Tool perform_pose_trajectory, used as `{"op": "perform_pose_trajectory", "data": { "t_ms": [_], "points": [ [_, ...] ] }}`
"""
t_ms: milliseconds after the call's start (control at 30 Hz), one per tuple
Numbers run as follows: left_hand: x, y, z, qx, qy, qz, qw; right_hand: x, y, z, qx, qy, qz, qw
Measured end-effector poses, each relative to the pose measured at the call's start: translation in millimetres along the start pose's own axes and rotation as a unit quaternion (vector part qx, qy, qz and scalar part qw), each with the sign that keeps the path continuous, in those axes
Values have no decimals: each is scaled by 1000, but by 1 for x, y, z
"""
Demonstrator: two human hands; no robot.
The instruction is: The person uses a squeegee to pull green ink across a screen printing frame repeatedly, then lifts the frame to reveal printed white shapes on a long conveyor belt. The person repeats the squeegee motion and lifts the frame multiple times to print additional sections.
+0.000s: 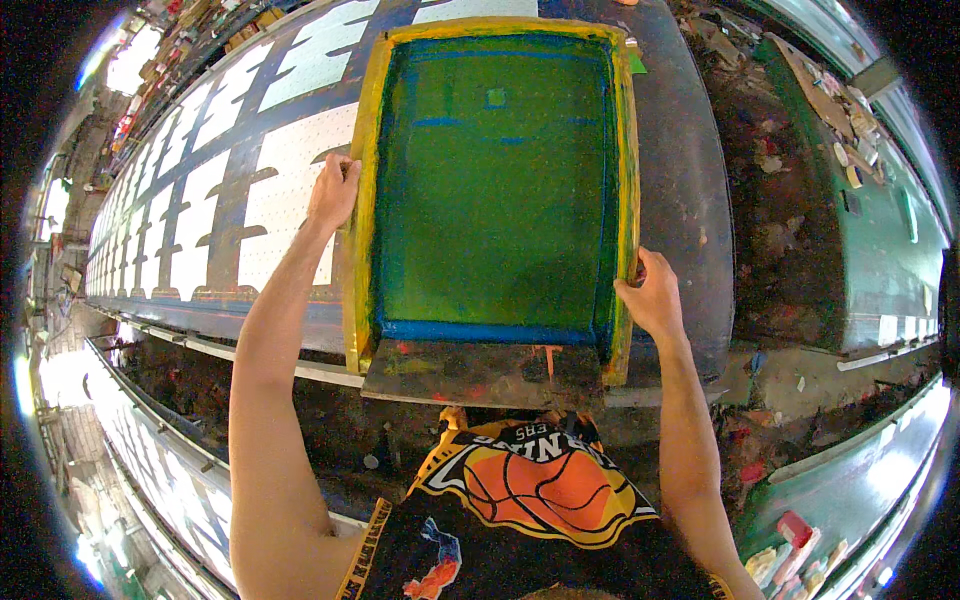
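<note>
"Head view: holding what, and where?"

"Holding a yellow-framed green screen by both sides; at the near edge of a long dark table, toward the right end of the surface."

"And the fingers?"

"On the left hand, curled nearly closed on the screen's left side; on the right hand, pinched round the right side, closer to the near edge."

"Round about?"

"White cut shapes in rows toward the surface's left end; a dark board at the screen's near end; a green table beyond the right edge."
</note>
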State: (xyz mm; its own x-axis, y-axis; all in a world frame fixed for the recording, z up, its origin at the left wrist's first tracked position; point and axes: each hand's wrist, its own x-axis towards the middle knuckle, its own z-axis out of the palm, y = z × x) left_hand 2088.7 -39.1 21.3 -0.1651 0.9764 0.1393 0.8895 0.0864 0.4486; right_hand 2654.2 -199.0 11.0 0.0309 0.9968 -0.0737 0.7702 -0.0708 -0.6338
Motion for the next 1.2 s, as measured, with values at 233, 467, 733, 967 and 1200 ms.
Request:
{"op": "perform_pose_trajectory", "data": {
  "t_ms": [233,467,733,967,1200],
  "points": [
    [8,-15,27,13,-26,7,1000,2,-4,-3,46,-70,74,994],
    [17,-30,38,18,-56,-11,998,-74,-75,9,-40,26,-210,976],
    [12,-21,35,-16,-27,-17,999,-129,-184,62,-156,-266,-317,897],
    [7,-21,33,-39,-8,-32,999,-123,-204,96,-203,-178,-174,947],
    [0,-14,38,-42,106,44,993,-115,-218,76,-161,-150,-121,968]
  ]
}}
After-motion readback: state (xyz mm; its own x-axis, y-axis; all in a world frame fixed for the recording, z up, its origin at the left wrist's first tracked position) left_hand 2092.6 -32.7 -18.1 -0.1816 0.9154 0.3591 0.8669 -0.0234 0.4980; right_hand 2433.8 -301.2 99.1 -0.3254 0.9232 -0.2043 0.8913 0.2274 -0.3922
